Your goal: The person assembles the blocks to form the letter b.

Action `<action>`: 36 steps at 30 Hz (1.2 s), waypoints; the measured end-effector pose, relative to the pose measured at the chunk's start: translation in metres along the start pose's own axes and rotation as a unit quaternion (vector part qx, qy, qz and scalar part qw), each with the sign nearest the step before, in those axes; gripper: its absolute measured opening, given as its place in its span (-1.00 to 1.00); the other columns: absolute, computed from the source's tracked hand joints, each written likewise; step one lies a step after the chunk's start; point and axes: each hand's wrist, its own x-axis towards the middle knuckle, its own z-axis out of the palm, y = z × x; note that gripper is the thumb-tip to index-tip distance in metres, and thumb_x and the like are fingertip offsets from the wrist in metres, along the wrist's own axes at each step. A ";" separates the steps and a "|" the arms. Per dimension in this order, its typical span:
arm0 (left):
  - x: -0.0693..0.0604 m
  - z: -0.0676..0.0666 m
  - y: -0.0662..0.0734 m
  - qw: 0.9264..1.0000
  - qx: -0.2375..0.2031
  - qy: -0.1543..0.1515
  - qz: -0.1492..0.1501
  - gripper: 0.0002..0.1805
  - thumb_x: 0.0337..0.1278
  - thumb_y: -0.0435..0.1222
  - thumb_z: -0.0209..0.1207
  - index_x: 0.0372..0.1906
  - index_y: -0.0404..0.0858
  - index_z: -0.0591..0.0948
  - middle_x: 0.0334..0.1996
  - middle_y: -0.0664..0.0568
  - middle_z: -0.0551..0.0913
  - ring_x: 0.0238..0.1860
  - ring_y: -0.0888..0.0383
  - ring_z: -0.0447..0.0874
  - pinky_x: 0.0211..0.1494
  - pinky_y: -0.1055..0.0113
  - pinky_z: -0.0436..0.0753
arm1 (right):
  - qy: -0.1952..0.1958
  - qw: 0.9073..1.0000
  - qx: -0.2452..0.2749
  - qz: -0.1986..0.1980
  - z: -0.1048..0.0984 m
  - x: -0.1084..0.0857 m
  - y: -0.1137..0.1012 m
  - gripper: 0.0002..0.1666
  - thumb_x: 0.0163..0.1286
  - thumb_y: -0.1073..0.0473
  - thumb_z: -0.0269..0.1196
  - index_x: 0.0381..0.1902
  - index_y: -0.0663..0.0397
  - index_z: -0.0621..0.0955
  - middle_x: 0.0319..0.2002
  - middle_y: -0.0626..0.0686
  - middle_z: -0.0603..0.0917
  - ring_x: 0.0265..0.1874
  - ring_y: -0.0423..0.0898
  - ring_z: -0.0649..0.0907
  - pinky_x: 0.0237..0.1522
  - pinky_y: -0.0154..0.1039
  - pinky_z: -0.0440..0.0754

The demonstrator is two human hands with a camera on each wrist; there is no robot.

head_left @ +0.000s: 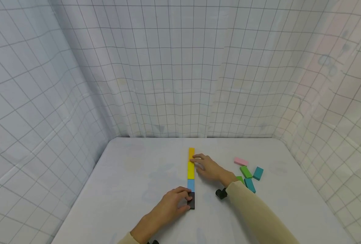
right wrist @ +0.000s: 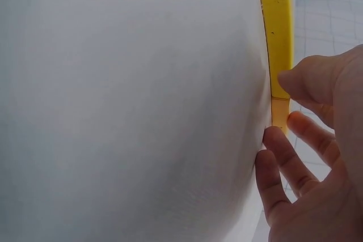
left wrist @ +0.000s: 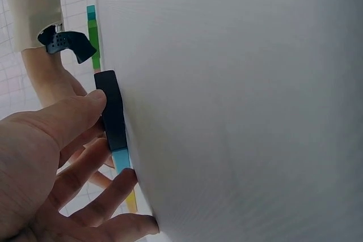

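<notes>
Several blocks lie end to end in a straight line: a black block (head_left: 192, 204) nearest me, then a light blue block (head_left: 191, 184), a yellow block (head_left: 191, 173) and another yellow block (head_left: 191, 152) farthest off. My left hand (head_left: 170, 205) holds the black block from the left, its thumb against the block's side in the left wrist view and its fingers bent over toward the blue one. From the right, my right hand (head_left: 210, 169) touches the yellow blocks near their joint. Its thumb meets the nearer yellow block (right wrist: 278, 43), with the other fingers loosely extended.
To the right lie loose blocks: a pink one (head_left: 241, 161), green ones (head_left: 246, 171) and teal ones (head_left: 258, 173), partly behind the right forearm. White gridded curtains (head_left: 180, 78) enclose the white table (head_left: 131, 176) at the back and both sides.
</notes>
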 end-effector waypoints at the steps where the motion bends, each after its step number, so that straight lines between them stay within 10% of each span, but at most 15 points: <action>1: 0.000 0.000 0.000 1.000 -0.001 0.000 0.000 -0.80 0.45 -0.33 0.60 0.04 -0.18 0.84 0.39 -0.13 0.81 0.32 -0.15 0.88 0.36 -0.08 0.89 | -0.001 1.000 -0.002 -0.001 0.000 0.000 0.000 -0.39 0.81 0.25 0.24 0.71 0.06 0.57 0.76 0.24 0.45 0.68 0.39 0.51 0.72 0.43 0.51; 36: -0.002 -0.001 0.001 1.000 0.005 0.008 0.003 -0.77 0.45 -0.30 0.60 0.09 -0.19 0.88 0.41 -0.15 0.79 0.33 -0.15 0.88 0.39 -0.07 0.89 | -0.020 1.000 -0.001 0.001 -0.001 -0.002 0.001 -0.32 0.80 0.21 0.28 0.77 0.06 0.50 0.81 0.26 0.37 0.70 0.40 0.48 0.73 0.44 0.49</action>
